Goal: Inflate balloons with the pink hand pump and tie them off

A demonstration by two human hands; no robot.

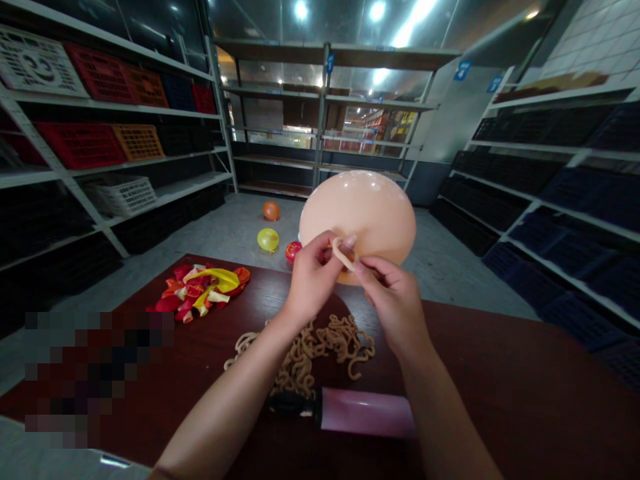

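Observation:
A large inflated peach balloon is right in front of my hands, above the table's far edge. My left hand is closed in a pinch against the balloon's near side, where its fingers hide the balloon's neck. A short beige elastic cord curves from those fingers to my right hand, whose thumb and fingers pinch its other end. Whether the cord loops around the neck is hidden. Below the hands lies a tangled pile of beige cords. A pink hand pump with a black end lies nearer to me.
Deflated balloons in several colours are heaped on the left of the dark red table. Orange, yellow and red balloons rest on the floor beyond. Shelves with crates line both sides; a metal rack stands behind.

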